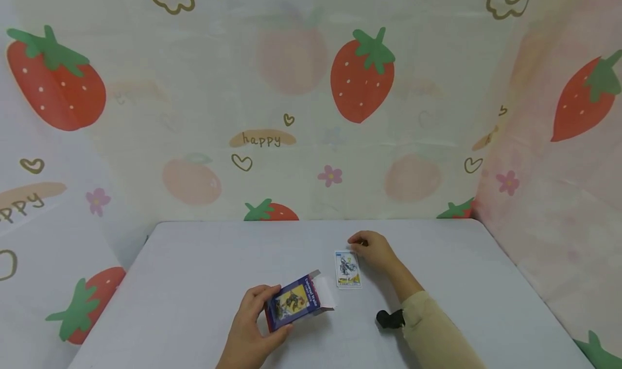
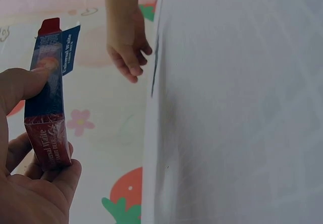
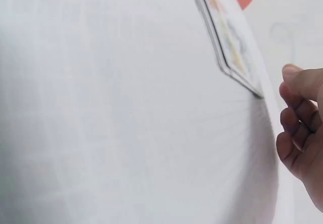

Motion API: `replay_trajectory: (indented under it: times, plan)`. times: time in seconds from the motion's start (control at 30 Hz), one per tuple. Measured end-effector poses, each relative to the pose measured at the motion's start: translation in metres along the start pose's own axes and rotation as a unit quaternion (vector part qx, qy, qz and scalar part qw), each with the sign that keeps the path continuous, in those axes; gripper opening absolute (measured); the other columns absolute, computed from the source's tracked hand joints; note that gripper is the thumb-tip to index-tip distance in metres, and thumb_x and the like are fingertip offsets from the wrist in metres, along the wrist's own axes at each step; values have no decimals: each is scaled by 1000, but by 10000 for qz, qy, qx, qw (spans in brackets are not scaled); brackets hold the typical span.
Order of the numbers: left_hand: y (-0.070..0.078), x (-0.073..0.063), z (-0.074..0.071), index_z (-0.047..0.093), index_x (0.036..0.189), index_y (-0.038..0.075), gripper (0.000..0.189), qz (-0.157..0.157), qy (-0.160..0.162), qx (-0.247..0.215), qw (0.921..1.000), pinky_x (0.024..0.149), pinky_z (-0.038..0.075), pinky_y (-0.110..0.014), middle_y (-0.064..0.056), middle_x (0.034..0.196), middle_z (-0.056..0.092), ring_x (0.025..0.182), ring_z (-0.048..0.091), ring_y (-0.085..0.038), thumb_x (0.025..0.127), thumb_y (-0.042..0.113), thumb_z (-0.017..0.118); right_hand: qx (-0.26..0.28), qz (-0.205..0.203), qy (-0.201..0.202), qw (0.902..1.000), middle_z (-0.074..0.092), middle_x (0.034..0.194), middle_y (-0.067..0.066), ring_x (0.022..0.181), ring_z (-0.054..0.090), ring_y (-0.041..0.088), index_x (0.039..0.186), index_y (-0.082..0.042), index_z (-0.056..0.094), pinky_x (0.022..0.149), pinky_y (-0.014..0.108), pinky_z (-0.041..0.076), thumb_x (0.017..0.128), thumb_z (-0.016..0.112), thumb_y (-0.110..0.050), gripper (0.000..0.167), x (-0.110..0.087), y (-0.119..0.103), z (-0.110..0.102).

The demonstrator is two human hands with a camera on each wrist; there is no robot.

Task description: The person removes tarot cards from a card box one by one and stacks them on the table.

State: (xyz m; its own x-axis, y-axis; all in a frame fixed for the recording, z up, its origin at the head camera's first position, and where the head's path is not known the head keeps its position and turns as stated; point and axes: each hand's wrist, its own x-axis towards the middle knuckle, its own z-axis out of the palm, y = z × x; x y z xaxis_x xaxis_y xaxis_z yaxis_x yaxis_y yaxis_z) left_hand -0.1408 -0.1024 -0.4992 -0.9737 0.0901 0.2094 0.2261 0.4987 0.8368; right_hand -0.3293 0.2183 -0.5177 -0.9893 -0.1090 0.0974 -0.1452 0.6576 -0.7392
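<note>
My left hand (image 1: 249, 326) grips a blue and red tarot card box (image 1: 293, 300), thumb on one side and fingers on the other. Its end flap (image 1: 324, 296) stands unfolded, pointing right. The left wrist view shows the box's red end (image 2: 49, 142) close up, "Universal Waite" printed on it. On the table lies a thin stack of tarot cards (image 1: 347, 270), a picture uppermost. Just beyond its upper right corner is my right hand (image 1: 376, 251). In the right wrist view, that hand's fingers (image 3: 288, 148) are loosely bent with nothing between them, beside the cards (image 3: 229, 42).
A white-covered table (image 1: 204, 261) lies under both hands. Behind it hangs a cloth (image 1: 301, 104) printed with strawberries, and similar cloth covers the sides. A small black device (image 1: 390, 319) sits at the right wrist by the sleeve (image 1: 437, 331).
</note>
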Motion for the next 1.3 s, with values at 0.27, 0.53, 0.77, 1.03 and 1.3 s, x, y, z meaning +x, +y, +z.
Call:
replay_trajectory:
  times: [0.27, 0.53, 0.77, 1.03, 1.3]
  plan:
    - [-1, 0, 1, 60, 140, 22, 73, 12, 23, 13, 10000, 105, 52, -43, 3, 134, 50, 121, 53, -17, 75, 19, 93, 178, -306, 131, 9993, 70, 100, -1, 90, 58, 17, 110, -10, 74, 76, 30, 49, 99, 69, -16, 14, -18, -18, -13]
    - [0, 1, 2, 59, 141, 20, 74, -9, 39, 46, 10000, 105, 51, -46, 2, 135, 50, 122, 54, -20, 75, 18, 93, 188, -325, 216, 9991, 69, 95, -4, 87, 59, 17, 109, -15, 75, 70, 29, 51, 99, 70, -19, 12, -43, -46, -21]
    - [-1, 1, 2, 59, 139, 24, 73, 11, 58, 26, 10000, 105, 52, -44, 2, 135, 50, 121, 54, -18, 74, 18, 93, 383, -361, 239, 9983, 70, 94, -4, 84, 59, 17, 106, -19, 75, 66, 25, 51, 98, 71, -18, 9, -66, -56, -23]
    - [-1, 1, 2, 59, 139, 25, 73, 23, 57, 60, 10000, 105, 52, -43, 3, 136, 50, 122, 54, -18, 74, 19, 93, 557, -290, 300, 9976, 71, 94, 0, 81, 58, 20, 105, -20, 76, 63, 24, 50, 98, 71, -19, 9, -88, -66, -26]
    - [1, 1, 3, 60, 139, 23, 73, -20, 13, -6, 10000, 105, 51, -45, 2, 135, 50, 121, 54, -19, 74, 18, 93, 696, -343, 385, 9962, 70, 90, -8, 81, 58, 17, 104, -18, 77, 68, 24, 49, 95, 73, -17, 9, -111, -77, -26]
